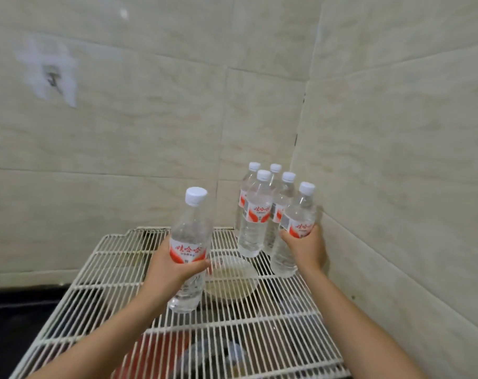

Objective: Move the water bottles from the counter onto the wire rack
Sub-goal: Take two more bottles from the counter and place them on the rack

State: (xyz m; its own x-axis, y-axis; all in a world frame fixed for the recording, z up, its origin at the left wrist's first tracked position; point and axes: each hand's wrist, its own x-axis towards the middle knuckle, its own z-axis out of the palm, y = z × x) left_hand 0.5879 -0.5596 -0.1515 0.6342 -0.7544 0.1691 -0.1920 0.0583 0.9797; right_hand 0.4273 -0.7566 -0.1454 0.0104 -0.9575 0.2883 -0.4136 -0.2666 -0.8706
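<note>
the white wire rack (117, 272) fills the lower view, with a pale bowl (229, 280) under its bars. four water bottles (255, 214) already stand upright in its back right corner, so the job looks well along. the left grip (169, 266) wraps a fifth bottle (190, 228) above the rack, cap up, long axis leaning slightly right. the right grip (306, 247) clasps a sixth bottle (300, 214), near upright, beside the cluster. neither is released yet.

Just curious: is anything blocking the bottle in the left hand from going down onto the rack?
Nothing visible does. The left hand holds the bottle over bare wire rack; the bowl lies beneath the wires, and the other bottles cluster at the far right corner.
</note>
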